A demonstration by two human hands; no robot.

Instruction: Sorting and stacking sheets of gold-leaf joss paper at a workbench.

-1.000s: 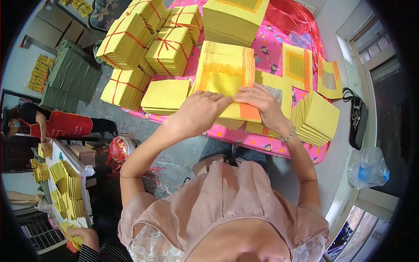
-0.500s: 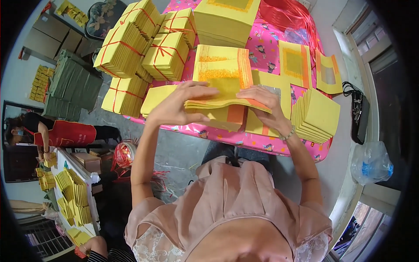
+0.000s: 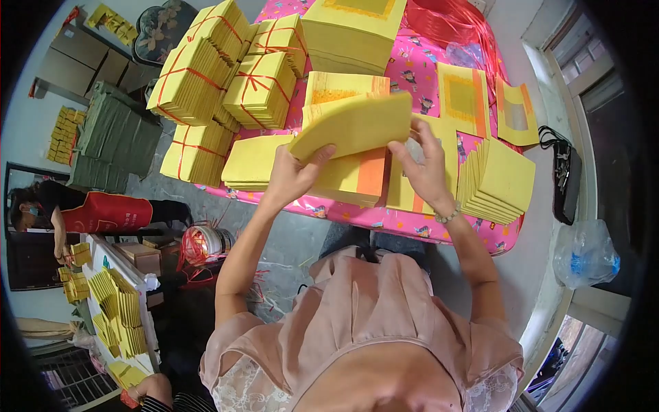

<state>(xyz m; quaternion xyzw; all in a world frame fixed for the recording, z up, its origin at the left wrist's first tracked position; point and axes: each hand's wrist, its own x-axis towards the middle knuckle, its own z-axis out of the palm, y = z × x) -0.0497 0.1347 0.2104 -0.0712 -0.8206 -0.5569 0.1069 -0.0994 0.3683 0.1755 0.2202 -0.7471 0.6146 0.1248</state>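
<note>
A folded wad of yellow paper is raised and tilted above the table. My left hand grips its left end, thumb on the near face. At its right end my right hand is open, thumb and fingers apart, close against the edge; whether it touches is hard to tell. Under the wad lies a stack of yellow sheets with orange print, partly covered. Beneath my hands is another yellow stack with an orange band. A flat yellow pile sits left of my left hand, and fanned folded yellow papers lie right of my right wrist.
Bundles tied with red string stand at the table's left, a tall yellow paper stack behind. Red string lies at the far right of the pink tablecloth. A person in a red apron works at another table on the left.
The yellow sheets, lying bent under both hands before, are now folded and lifted upright. My left hand has closed on their left end; my right hand has moved off the top to their right edge.
</note>
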